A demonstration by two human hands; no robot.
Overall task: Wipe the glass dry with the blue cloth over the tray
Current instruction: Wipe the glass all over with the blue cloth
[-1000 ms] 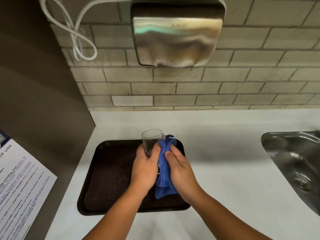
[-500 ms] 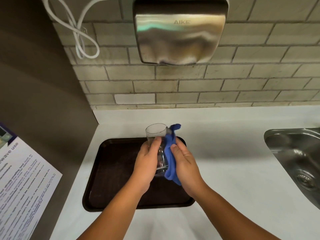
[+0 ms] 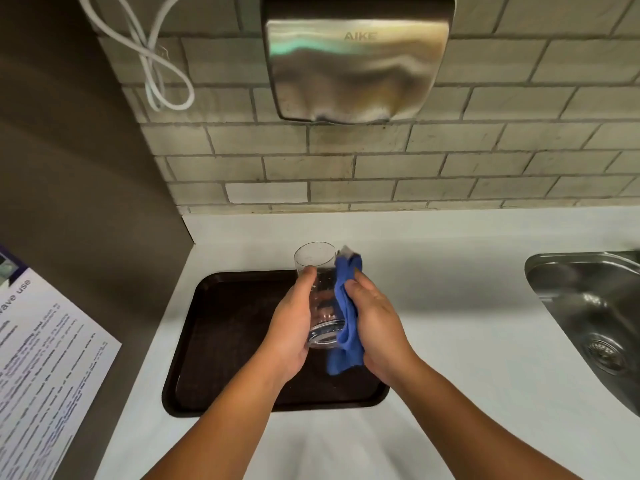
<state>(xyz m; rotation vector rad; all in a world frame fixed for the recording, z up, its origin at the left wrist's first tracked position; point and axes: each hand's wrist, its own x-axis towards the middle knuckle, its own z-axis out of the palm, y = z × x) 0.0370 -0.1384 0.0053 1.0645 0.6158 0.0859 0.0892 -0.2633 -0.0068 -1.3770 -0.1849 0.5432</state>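
Left hand [image 3: 291, 327], right hand [image 3: 377, 323] curled, facing.

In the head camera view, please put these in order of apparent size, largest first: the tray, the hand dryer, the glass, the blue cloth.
1. tray
2. hand dryer, looking nearly as large
3. and 4. glass and blue cloth: too alike, partly hidden by hands.

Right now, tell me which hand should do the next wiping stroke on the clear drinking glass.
Right. The right hand already presses the blue cloth against the side of the clear drinking glass, while the left hand grips the glass above the dark brown tray.
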